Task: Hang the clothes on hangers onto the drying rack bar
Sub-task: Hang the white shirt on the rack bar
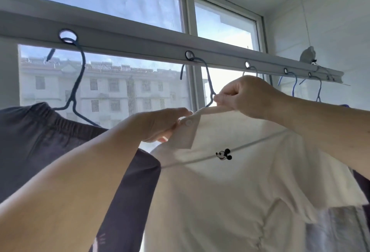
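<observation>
Overhead, drying rack bar [140,45] before window [224,27].

Bright daylit window [124,11], pale apartment block [112,93] outside, white wall [330,21] at right

Shirt [230,171] hangs right of trousers [40,141], under bar [140,45].

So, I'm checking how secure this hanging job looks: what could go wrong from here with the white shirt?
1. The left hand and right hand both tug the white shirt at its collar; that pull could slide it crooked on its hanger.
2. That hanger's hook sits in a small ring hole of the drying rack bar; an upward nudge might unhook it.
3. The dark shorts hang close alongside, so damp fabric may overlap.
</observation>
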`<state>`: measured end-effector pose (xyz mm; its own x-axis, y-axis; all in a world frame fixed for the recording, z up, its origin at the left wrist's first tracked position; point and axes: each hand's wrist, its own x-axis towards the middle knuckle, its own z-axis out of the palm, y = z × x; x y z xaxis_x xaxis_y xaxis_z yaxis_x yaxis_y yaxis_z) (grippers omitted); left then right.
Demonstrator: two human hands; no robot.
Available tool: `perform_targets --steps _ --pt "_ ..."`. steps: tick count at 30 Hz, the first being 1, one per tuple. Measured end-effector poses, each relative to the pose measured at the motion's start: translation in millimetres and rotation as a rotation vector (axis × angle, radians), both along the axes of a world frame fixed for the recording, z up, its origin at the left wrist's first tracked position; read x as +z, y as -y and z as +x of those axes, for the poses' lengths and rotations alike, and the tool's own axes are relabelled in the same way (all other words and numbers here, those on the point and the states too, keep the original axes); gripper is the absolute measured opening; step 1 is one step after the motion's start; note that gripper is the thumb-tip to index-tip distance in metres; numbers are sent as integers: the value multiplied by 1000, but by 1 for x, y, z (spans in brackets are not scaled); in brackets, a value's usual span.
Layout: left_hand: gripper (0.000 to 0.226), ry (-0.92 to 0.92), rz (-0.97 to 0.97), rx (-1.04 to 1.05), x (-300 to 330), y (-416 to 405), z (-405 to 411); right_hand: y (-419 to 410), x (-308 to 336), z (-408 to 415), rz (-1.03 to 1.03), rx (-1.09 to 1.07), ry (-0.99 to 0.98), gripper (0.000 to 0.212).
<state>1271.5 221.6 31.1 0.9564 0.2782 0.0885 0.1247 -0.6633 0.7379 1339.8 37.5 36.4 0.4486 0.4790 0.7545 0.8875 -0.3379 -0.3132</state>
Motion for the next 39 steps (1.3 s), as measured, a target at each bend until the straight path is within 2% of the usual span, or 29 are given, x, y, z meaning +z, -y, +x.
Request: perform_targets --steps 6,11,16,21,25,28,30,34,39 --pt "58 -66 307 171 -6 9 -5 10 0 -4 -22 -62 67 26" --pt "71 -144 428 286 -9 -4 -11 18 3 -4 -60 -121 108 34" --pt "64 -57 589 351 -5 -7 -18 20 4 -3 -84 -280 221 36" --pt "45 164 923 270 0 8 -24 20 2 -4 -113 -395 267 33" --pt "38 408 933 221 3 27 -26 19 -1 2 -78 -387 268 35" --pt "38 599 805 217 1 37 -29 17 -2 5 -83 -381 263 35" --pt "37 640 789 229 1 37 -28 16 -3 8 -79 -368 256 35" --pt "20 565 706 212 -3 29 -19 15 -4 14 -65 -326 242 34" --pt "24 226 758 155 -12 22 -4 15 -3 15 -61 -287 220 39"
